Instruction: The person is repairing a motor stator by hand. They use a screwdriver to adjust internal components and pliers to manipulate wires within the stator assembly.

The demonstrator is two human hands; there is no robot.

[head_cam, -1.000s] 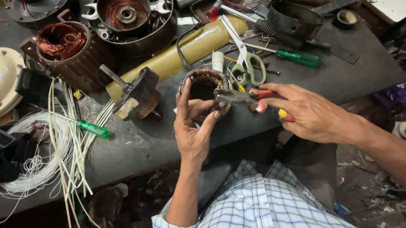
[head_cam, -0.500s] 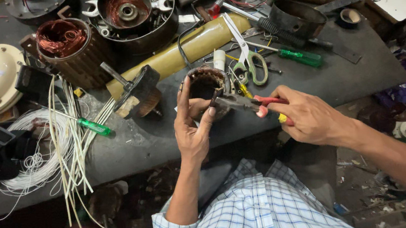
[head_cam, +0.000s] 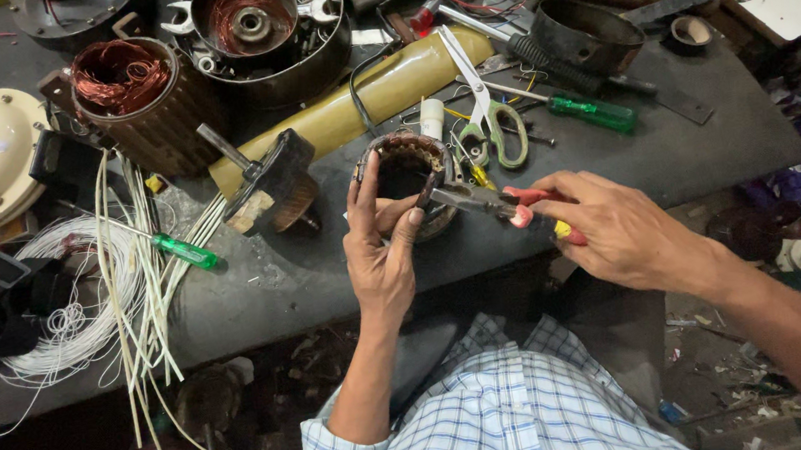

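The left hand [head_cam: 379, 257] grips the stator [head_cam: 411, 179] at the near edge of the counter [head_cam: 709, 138], fingers clamped on its rim. The right hand [head_cam: 619, 232] is closed on the red handles of the pliers [head_cam: 477, 202], whose tip reaches into the stator's bore. The risk, as I judge it, is a slip — the tip could nick the winding or the left fingers [head_cam: 364, 184], which lie just beside it. Scissors [head_cam: 488, 116] and a green screwdriver [head_cam: 587, 113] lie farther back.
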